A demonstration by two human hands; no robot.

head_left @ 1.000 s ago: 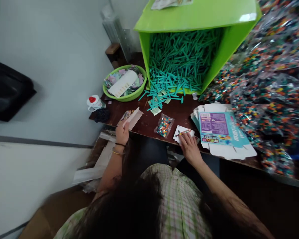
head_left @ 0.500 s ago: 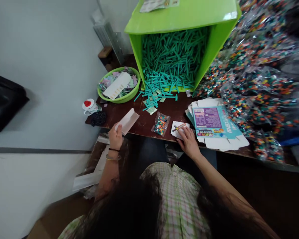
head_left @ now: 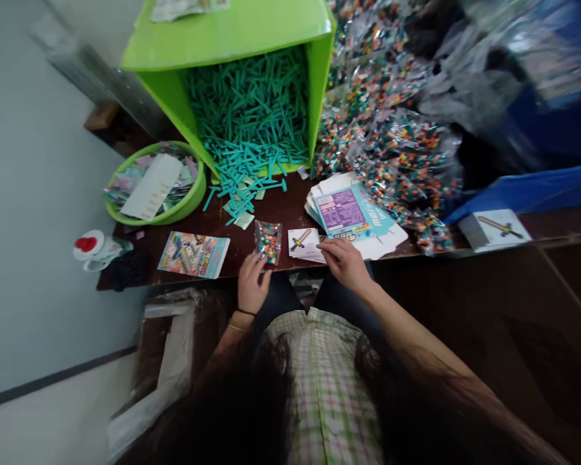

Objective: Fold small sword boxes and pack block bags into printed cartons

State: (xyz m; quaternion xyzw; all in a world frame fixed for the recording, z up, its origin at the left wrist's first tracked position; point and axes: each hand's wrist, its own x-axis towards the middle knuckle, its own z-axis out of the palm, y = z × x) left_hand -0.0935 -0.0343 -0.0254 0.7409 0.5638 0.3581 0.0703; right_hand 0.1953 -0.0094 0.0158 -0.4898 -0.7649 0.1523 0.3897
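Note:
My left hand is at the table's front edge, its fingertips at the lower end of a small clear bag of coloured beads. Its fingers are apart, not closed round the bag. To the right of the bag lies a small stack of white cards with a pixel sword picture. My right hand is at the stack's right edge, fingers stretched and thumb apart. A printed carton rests picture side up on the left of the table. Several flat blue and purple cartons lie beyond my right hand.
A green bin on its side spills teal plastic sticks. Left of it stands a green basin of small packets. A lidded cup is at the left edge. Many bead bags and another card stack are to the right.
My left hand has let go of the folded carton, now lying on the table, and moved right to the bead bag. My right hand has slid to the cards' right edge. The view has turned right.

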